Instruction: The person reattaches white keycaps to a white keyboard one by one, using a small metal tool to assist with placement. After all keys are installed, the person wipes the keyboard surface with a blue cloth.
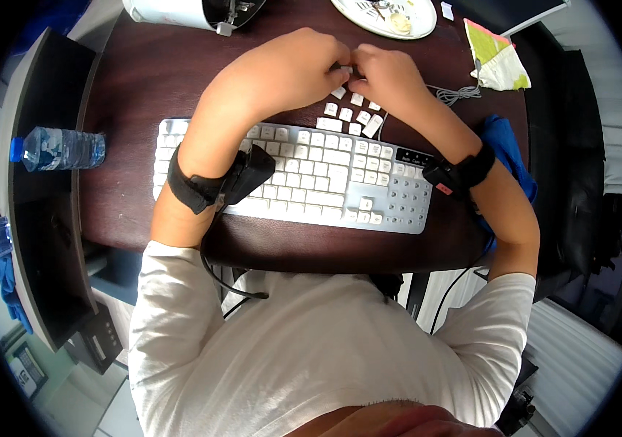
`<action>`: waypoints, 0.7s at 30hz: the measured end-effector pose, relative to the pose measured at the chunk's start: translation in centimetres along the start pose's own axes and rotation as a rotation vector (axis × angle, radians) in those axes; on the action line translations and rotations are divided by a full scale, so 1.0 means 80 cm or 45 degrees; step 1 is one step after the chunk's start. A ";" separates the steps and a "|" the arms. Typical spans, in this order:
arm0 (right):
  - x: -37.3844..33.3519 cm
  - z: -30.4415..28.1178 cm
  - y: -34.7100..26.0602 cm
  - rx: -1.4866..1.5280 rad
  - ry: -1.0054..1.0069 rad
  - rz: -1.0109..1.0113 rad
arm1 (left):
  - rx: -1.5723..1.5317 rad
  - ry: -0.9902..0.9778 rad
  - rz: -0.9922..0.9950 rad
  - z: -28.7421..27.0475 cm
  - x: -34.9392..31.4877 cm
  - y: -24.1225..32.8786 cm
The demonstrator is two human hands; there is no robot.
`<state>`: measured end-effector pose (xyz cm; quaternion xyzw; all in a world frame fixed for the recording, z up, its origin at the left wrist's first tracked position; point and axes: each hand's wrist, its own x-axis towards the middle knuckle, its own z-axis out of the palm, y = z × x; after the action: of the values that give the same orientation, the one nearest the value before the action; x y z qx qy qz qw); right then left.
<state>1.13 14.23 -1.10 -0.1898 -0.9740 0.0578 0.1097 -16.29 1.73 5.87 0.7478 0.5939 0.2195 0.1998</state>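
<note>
My left hand [292,71] and my right hand [389,76] meet beyond the keyboard, fingertips pinched together around a small white keycap [346,69], mostly hidden by the fingers. Just below them, several loose white keycaps [345,114] are scattered on the dark table, among them a wider one [329,124]. Nearer to me lies a white keyboard [391,224], partly covered by my left forearm. Its number pad [407,198] at the right end has bare switches without caps, while the other visible sections carry their caps.
A plastic water bottle [63,149] with a blue cap lies at the left. At the far side are a white container [172,11] and a white plate [369,22] with scraps. A green-and-white cloth [499,58], coiled grey cable [459,95] and blue cloth [502,142] are at the right.
</note>
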 end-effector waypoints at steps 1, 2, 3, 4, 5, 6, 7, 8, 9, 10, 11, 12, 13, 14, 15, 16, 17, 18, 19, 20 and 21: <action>-0.004 -0.011 -0.001 0.047 0.063 0.013 | -0.006 -0.006 0.011 0.000 -0.001 0.003; -0.012 -0.026 -0.002 0.103 0.056 0.027 | -0.011 -0.014 0.024 0.000 0.000 0.005; -0.020 -0.040 -0.006 0.175 0.049 0.028 | -0.021 0.048 0.101 0.007 -0.004 0.001; -0.034 -0.053 -0.008 0.235 0.039 0.043 | -0.054 0.011 0.079 0.008 -0.002 0.005; -0.052 -0.064 -0.013 0.275 -0.016 0.079 | -0.087 -0.027 0.056 0.009 -0.002 0.013; -0.076 -0.075 -0.022 0.315 -0.069 0.114 | -0.119 -0.066 0.034 0.012 -0.004 0.022; -0.099 -0.083 -0.031 0.357 -0.126 0.142 | -0.083 -0.028 0.071 0.019 -0.008 0.025; -0.122 -0.089 -0.040 0.369 -0.159 0.163 | -0.061 -0.049 0.100 0.027 -0.010 0.030; -0.145 -0.092 -0.049 0.384 -0.193 0.187 | -0.039 -0.073 0.129 0.036 -0.010 0.038; -0.163 -0.088 -0.054 0.391 -0.200 0.213 | -0.016 -0.100 0.150 0.047 -0.013 0.044; -0.181 -0.080 -0.058 0.398 -0.207 0.237 | 0.055 -0.015 0.257 0.068 -0.019 0.042; -0.196 -0.071 -0.059 0.404 -0.207 0.271 | 0.054 -0.234 0.218 0.073 -0.014 0.052; -0.204 -0.063 -0.060 0.363 -0.163 0.239 | 0.032 -0.234 0.239 0.084 -0.016 0.056; -0.209 -0.056 -0.061 0.376 -0.147 0.237 | 0.011 -0.233 0.260 0.097 -0.019 0.059; -0.209 -0.050 -0.061 0.387 -0.120 0.231 | 0.014 -0.263 0.269 0.105 -0.017 0.060; -0.210 -0.044 -0.061 0.398 -0.093 0.225 | 0.017 -0.291 0.278 0.112 -0.015 0.061; -0.212 -0.038 -0.061 0.372 -0.052 0.194 | 0.020 -0.319 0.286 0.117 -0.013 0.063; -0.212 -0.033 -0.061 0.344 -0.014 0.161 | 0.015 -0.308 0.282 0.120 -0.011 0.064; -0.213 -0.030 -0.061 0.316 0.023 0.128 | 0.010 -0.297 0.278 0.123 -0.010 0.066; -0.215 -0.030 -0.060 0.306 0.026 0.134 | 0.004 -0.285 0.274 0.125 -0.008 0.067; -0.217 -0.029 -0.058 0.300 0.027 0.133 | 0.013 -0.297 0.273 0.128 -0.007 0.068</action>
<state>15.72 3.46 -1.45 -0.2267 -0.9480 0.1753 0.1384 -6.28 -0.34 0.43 0.8283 0.4845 0.1482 0.2392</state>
